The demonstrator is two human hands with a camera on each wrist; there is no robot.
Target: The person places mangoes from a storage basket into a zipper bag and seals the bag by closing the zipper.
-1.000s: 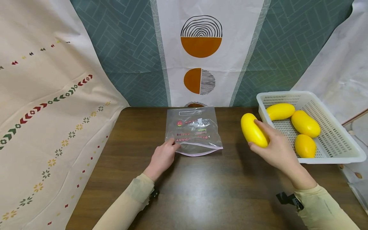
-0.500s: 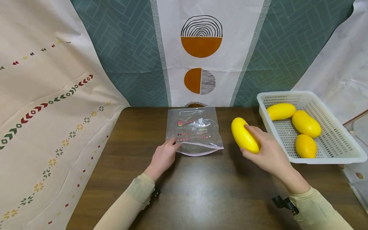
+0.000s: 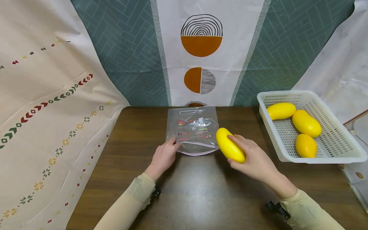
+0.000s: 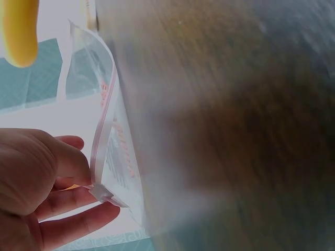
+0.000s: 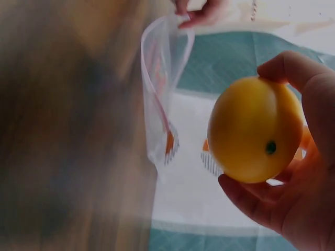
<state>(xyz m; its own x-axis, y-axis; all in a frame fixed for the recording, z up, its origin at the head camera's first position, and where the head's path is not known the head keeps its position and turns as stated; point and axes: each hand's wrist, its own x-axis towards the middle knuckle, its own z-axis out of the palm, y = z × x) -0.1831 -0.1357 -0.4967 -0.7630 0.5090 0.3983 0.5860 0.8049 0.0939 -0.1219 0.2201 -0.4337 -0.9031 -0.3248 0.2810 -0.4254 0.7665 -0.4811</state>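
A clear zip bag [image 3: 192, 127] with red print lies on the table, its mouth with the pinkish zip edge toward me and gaping. My left hand [image 3: 163, 158] pinches the left corner of that mouth; the left wrist view shows thumb and fingers at the zip slider [image 4: 100, 192]. My right hand [image 3: 254, 158] grips a yellow mango [image 3: 230, 146] above the table, at the bag's right front corner. In the right wrist view the mango's end, with a small dark green spot [image 5: 270, 147], faces the camera between thumb and fingers.
A white perforated plastic basket [image 3: 339, 140] stands at the right, holding three more yellow mangoes [image 3: 306, 123]. The brown table [image 3: 187, 195] ends at a patterned cloth backdrop [image 3: 129, 64] behind, with cloth hanging at both sides.
My right hand has carried the mango left and toward me, from beside the basket to the bag's right edge. My left hand has stayed at the bag's corner.
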